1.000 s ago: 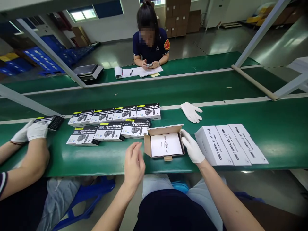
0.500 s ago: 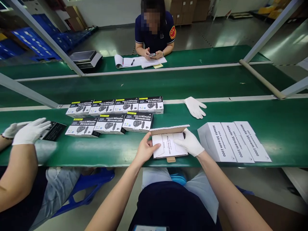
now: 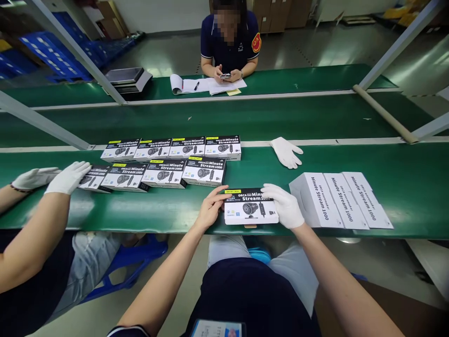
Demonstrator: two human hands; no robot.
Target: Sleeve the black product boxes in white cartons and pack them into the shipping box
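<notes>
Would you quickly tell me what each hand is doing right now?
Left hand: bare, fingers on the printed box.
Right hand: gloved, resting on the same box.

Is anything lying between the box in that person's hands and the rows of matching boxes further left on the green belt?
Nothing visible does. The closed box sits between the bare left hand and the gloved right hand, and only bare green belt separates it from the nearest row of boxes.

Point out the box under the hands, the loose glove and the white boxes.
printed box [image 3: 250, 209], head view, front face
loose glove [image 3: 286, 152], head view, palm
white boxes [image 3: 345, 200], head view, middle box's top
</notes>
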